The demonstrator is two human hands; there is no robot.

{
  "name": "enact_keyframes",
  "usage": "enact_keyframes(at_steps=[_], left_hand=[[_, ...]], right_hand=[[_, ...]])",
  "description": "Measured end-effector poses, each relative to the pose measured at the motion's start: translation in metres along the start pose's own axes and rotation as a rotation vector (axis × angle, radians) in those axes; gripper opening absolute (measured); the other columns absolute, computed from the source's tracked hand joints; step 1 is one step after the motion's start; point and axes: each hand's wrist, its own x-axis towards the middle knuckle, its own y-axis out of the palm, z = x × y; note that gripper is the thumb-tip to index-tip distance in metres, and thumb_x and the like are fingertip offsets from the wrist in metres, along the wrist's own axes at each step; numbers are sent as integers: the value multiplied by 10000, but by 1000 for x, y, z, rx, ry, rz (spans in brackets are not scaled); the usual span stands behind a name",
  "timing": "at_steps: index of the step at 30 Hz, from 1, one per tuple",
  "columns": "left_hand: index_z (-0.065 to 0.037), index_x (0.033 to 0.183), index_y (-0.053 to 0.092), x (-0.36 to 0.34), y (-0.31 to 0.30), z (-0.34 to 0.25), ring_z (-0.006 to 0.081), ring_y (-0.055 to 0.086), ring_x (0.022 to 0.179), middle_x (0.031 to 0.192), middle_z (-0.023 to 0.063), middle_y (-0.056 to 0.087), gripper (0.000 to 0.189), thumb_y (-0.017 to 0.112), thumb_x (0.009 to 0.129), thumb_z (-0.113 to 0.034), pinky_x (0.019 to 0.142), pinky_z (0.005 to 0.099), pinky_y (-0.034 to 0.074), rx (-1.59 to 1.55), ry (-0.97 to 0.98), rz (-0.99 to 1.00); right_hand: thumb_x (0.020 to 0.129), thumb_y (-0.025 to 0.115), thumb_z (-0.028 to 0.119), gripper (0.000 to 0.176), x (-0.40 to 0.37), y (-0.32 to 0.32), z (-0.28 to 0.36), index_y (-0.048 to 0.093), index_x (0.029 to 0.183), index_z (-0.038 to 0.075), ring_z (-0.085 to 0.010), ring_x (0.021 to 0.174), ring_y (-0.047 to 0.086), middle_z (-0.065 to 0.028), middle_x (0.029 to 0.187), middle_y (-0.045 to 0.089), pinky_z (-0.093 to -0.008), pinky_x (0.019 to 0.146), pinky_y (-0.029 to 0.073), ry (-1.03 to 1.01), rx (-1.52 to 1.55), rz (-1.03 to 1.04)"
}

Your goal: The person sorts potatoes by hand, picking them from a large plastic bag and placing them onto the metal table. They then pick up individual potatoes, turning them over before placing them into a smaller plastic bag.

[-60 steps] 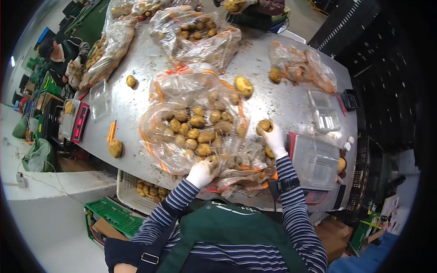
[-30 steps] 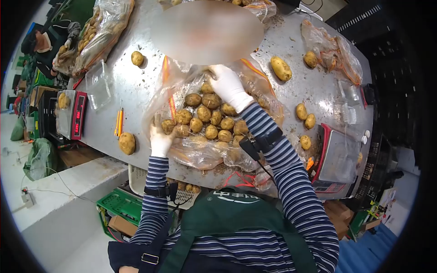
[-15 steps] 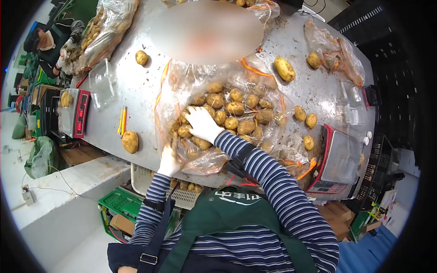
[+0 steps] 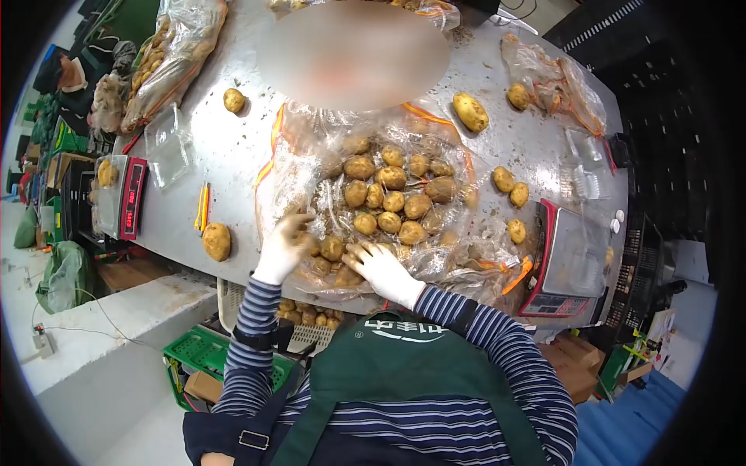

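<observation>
Both my hands wear white gloves with soiled fingertips. A clear plastic bag (image 4: 311, 132) with orange-edged seams lies spread on the table, with many potatoes (image 4: 392, 179) on it. My left hand (image 4: 285, 247) is at the bag's left side, fingers apart and slightly bent beside the nearest potatoes. My right hand (image 4: 382, 272) reaches over the bag's near part, its fingers spread against a few potatoes (image 4: 332, 248) by the table edge. Neither hand grips a potato that I can see.
Scales with red frames stand at left (image 4: 134, 198) and right (image 4: 571, 264). Loose potatoes (image 4: 471, 113), a yellow cutter (image 4: 203, 208) and clear trays (image 4: 169, 151) lie about. Below the edge is a crate (image 4: 311, 339) with potatoes. A co-worker (image 4: 74, 74) is at far left.
My right hand has drawn back from the middle of the pile toward the near edge, where some potatoes now lie apart from the rest. My left hand has moved slightly farther from me.
</observation>
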Motion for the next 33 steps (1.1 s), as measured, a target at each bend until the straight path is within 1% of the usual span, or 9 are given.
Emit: enact_keyframes(at_steps=[4,8,12,16,19,22,26,30,33], left_hand=[[-111,1226,574,8,54,8,259,605,962,1014,134,617,569,737,709,-284,892,459,409,730,187,302],[-127,1185,571,-7,70,17,294,571,991,1029,117,596,574,739,650,-251,884,454,371,748,306,158],[-64,1267,419,15,74,108,310,554,1119,1182,175,518,596,625,709,-93,909,440,541,-749,-210,-63],[-87,1213,506,26,12,18,280,584,1069,1169,149,544,478,621,753,-152,874,461,554,-1121,-395,205],[-61,1111,606,81,47,134,228,662,820,968,120,660,281,631,862,-189,692,376,569,-515,-33,157],[-21,1109,589,117,14,76,211,658,841,992,126,657,285,646,857,-142,674,321,563,-743,-485,17],[5,1029,594,169,-24,91,114,580,666,759,40,619,259,677,844,-157,593,233,483,-146,-125,-84],[-1,985,596,208,-41,73,87,500,596,657,-13,541,232,665,854,-179,538,228,411,-482,-169,149],[-24,1116,622,216,-36,39,91,519,647,709,8,574,295,606,871,-187,606,251,441,23,257,-173]], right_hand=[[750,587,82,393,-1,-17,-6,560,1141,43,-282,1111,513,-137,1199,540,-381,896,433,-8,42,17],[731,642,140,274,-15,-27,-14,568,982,59,-269,918,536,-105,1002,542,-381,764,429,117,100,67],[819,589,163,212,-14,-56,-39,628,996,52,-266,940,572,-120,951,594,-399,811,460,305,472,70],[855,581,203,227,30,-63,-68,620,1010,43,-301,951,564,-131,980,605,-403,841,459,402,491,-199],[837,579,174,237,72,-48,-93,608,1033,43,-315,974,534,-126,1010,562,-428,855,437,268,235,-168],[819,559,137,311,108,-61,-118,573,1098,0,-312,1019,528,-160,1076,546,-427,877,437,304,113,-48],[813,506,82,510,144,-77,-173,444,1311,-5,-349,1201,478,-243,1332,462,-423,1040,385,397,-233,-116],[859,487,84,461,177,-146,-212,429,1308,-1,-305,1155,523,-231,1261,505,-401,1017,426,461,-64,-355],[833,567,115,415,169,-170,-222,507,1234,28,-305,1128,511,-184,1223,527,-379,989,431,457,-35,-522]])
